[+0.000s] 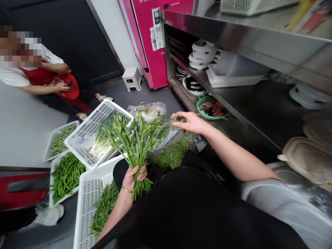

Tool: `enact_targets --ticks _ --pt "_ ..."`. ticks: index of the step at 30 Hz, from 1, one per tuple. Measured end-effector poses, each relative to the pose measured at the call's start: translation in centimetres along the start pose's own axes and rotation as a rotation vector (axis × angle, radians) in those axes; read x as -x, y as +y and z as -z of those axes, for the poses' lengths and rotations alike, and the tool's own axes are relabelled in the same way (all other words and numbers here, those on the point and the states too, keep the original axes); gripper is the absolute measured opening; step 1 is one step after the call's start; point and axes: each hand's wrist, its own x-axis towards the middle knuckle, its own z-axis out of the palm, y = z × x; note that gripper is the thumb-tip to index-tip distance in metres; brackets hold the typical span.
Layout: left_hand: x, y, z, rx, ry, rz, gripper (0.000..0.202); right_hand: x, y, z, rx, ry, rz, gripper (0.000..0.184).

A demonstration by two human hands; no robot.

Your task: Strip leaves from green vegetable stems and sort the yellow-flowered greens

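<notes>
My left hand [134,176] is closed around the stems of a bunch of leafy greens [135,140], held upright over my lap. My right hand [187,122] reaches out to the right of the bunch, fingers partly curled and pinched near a clear plastic bag [166,133]; whether it holds anything is unclear. A heap of trimmed greens [172,154] lies on the floor below that hand. A white basket [88,200] with more greens sits by my left knee.
A tilted white basket [103,114] holds scallions; two other baskets [55,166] hold green peppers. Another person in a red apron [49,77] crouches at the left. A steel shelf [233,100] with plates and trays runs along the right. A white stool [132,79] stands near a pink cabinet.
</notes>
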Motion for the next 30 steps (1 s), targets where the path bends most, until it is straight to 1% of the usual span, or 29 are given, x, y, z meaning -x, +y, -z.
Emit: enact_targets --ticks 1,3,5,6,8,9,10,11,12,14,15,16,17,19,20,22,23,24,25,27,28,30 --pt "-0.1 0.0 -0.1 -0.003 -0.003 -0.001 0.028 -0.3 -0.6 -0.6 -0.025 0.025 0.006 0.039" --pt "-0.3 0.0 -0.4 -0.014 -0.005 -0.006 0.028 -1.2 -1.5 -1.5 -0.067 0.019 0.041 0.035" --pt "-0.2 -0.1 -0.6 -0.027 -0.009 -0.005 0.028 -2.0 -1.8 -1.7 -0.147 0.050 0.063 0.034" --pt "-0.1 -0.1 -0.6 -0.032 -0.013 -0.002 0.029 -2.3 -1.5 -1.5 -0.226 0.108 0.052 0.035" --pt "0.2 -0.2 -0.5 -0.036 -0.015 -0.003 0.028 -2.6 -0.3 -0.8 -0.410 0.275 -0.011 0.037" --pt "0.4 -0.2 -0.4 -0.035 -0.014 -0.007 0.028 -2.6 0.4 -0.4 -0.474 0.321 -0.050 0.036" --pt "0.6 -0.2 -0.2 -0.033 -0.015 -0.010 0.028 -2.5 1.0 -0.1 -0.502 0.315 -0.083 0.036" --pt "0.7 -0.2 -0.1 -0.032 -0.017 -0.010 0.028 -2.4 1.4 0.1 -0.497 0.256 -0.101 0.035" --pt "0.7 -0.2 0.0 -0.032 -0.019 -0.008 0.028 -2.3 1.5 0.0 -0.468 0.165 -0.100 0.034" --pt "0.5 -0.2 0.1 -0.038 -0.017 0.000 0.027 -2.1 1.1 -0.7 -0.388 0.003 -0.044 0.032" --pt "0.4 -0.3 0.1 -0.044 -0.012 0.003 0.027 -2.1 0.6 -1.3 -0.355 -0.027 -0.001 0.031" --pt "0.3 -0.3 0.1 -0.050 -0.008 0.004 0.026 -2.2 0.2 -1.9 -0.330 -0.029 0.041 0.029" --pt "0.2 -0.4 0.0 -0.056 -0.006 0.002 0.026 -2.4 -0.2 -2.3 -0.312 -0.008 0.070 0.027" --pt "0.2 -0.5 -0.1 -0.073 -0.009 0.003 0.025 -2.7 -0.4 -2.6 -0.314 0.087 0.077 0.027" --pt "0.3 -0.5 -0.1 -0.085 -0.009 0.006 0.025 -2.8 -0.2 -2.3 -0.346 0.159 0.055 0.028" --pt "0.7 -0.5 -0.1 -0.116 0.010 0.014 0.024 -2.6 0.9 -0.8 -0.455 0.293 -0.015 0.030" --pt "1.0 -0.4 -0.1 -0.136 0.028 0.017 0.023 -2.4 1.6 0.2 -0.498 0.297 -0.053 0.031" --pt "1.2 -0.3 -0.1 -0.159 0.048 0.021 0.022 -2.2 2.3 1.3 -0.509 0.237 -0.082 0.032" --pt "1.5 -0.2 -0.2 -0.184 0.066 0.024 0.021 -1.9 2.7 2.3 -0.478 0.133 -0.094 0.032" --pt "1.7 0.0 -0.4 -0.233 0.084 0.029 0.020 -1.5 3.0 3.6 -0.346 -0.077 -0.064 0.031" --pt "1.8 0.0 -0.5 -0.252 0.085 0.030 0.020 -1.4 2.7 3.8 -0.288 -0.135 -0.028 0.035" --pt "1.6 0.1 -0.8 -0.274 0.076 0.032 0.020 -1.7 1.6 3.3 -0.232 -0.164 0.070 0.042"
